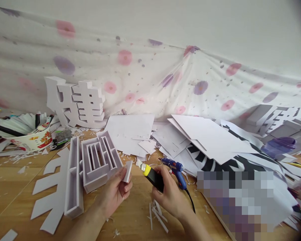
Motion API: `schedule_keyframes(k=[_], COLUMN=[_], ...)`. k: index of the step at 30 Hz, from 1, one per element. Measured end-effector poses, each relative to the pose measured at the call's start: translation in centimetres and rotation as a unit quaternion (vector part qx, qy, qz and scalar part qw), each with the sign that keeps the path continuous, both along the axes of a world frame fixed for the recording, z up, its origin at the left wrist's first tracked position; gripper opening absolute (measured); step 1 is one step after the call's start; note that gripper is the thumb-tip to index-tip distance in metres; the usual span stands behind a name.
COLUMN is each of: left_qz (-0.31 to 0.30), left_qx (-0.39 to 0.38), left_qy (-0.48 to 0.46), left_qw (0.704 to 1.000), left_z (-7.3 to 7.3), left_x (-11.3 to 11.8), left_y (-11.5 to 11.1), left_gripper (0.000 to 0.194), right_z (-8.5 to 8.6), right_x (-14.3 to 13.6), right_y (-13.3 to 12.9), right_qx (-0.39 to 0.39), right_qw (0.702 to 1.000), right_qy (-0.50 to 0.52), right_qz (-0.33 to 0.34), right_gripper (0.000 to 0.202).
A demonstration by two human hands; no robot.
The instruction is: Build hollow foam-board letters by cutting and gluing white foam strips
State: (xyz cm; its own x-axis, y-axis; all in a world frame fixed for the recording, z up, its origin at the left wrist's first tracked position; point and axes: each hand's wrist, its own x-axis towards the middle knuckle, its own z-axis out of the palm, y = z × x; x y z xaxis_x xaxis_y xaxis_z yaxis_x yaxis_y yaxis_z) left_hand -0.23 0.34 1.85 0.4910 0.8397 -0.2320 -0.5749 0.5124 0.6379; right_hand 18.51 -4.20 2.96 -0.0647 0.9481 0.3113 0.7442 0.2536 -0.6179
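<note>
Between the thumb and fingers of my left hand [117, 187] is a small white foam board piece [128, 171], held upright above the table. My right hand [169, 190] grips a black and yellow utility knife [153, 177], its blade pointing up and left toward the piece, a short gap apart. Just left of my left hand sits a hollow white foam character [95, 180] with raised walls and open compartments. A blue hot glue gun [174, 165] lies beyond my right hand, its black cord running toward me. Thin white offcut strips [159, 216] lie between my forearms.
A finished white character [89, 103] stands against the flowered curtain [140, 73]. White boards [208, 134] are piled at the right over black-patterned sheets. A paper bucket [33, 142] full of scraps stands at the left. Flat white cutouts [52, 194] lie on the wooden table [17, 201].
</note>
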Motion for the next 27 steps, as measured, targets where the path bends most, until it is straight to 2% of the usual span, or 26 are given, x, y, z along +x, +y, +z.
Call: schedule_keyframes(k=[2,6,10,15,22,27], left_qz=[0.001,-0.002,0.000,0.004,0.002,-0.001], left_qx=[-0.010,-0.017,-0.013,-0.045,-0.060,-0.055], left_qy=[-0.004,-0.011,-0.017,-0.022,-0.024,-0.023], left_qw=[1.000,1.000,1.000,0.999,0.998,0.998], left_z=[-0.1,-0.1,0.2,0.6,0.6,0.5], left_x=[0.1,0.3,0.3,0.4,0.5,0.5], left_y=[0.1,0.2,0.1,0.1,0.0,0.1], left_gripper=[0.035,0.030,0.023,0.015,0.016,0.015], right_z=[0.5,0.7,0.0,-0.6,-0.6,-0.6], right_x=[-0.8,-2.1,-2.2,-1.8,-1.7,-1.7], right_y=[0.1,0.9,1.4,1.4,1.5,1.5], right_qx=[0.014,0.001,0.020,0.061,0.096,0.092], right_qw=[0.999,0.987,0.985,0.984,0.980,0.978], right_qy=[-0.025,-0.124,-0.148,-0.151,-0.159,-0.169], right_qz=[0.045,0.102,0.081,0.067,0.064,0.076], right_gripper=[0.038,0.018,0.013,0.011,0.009,0.008])
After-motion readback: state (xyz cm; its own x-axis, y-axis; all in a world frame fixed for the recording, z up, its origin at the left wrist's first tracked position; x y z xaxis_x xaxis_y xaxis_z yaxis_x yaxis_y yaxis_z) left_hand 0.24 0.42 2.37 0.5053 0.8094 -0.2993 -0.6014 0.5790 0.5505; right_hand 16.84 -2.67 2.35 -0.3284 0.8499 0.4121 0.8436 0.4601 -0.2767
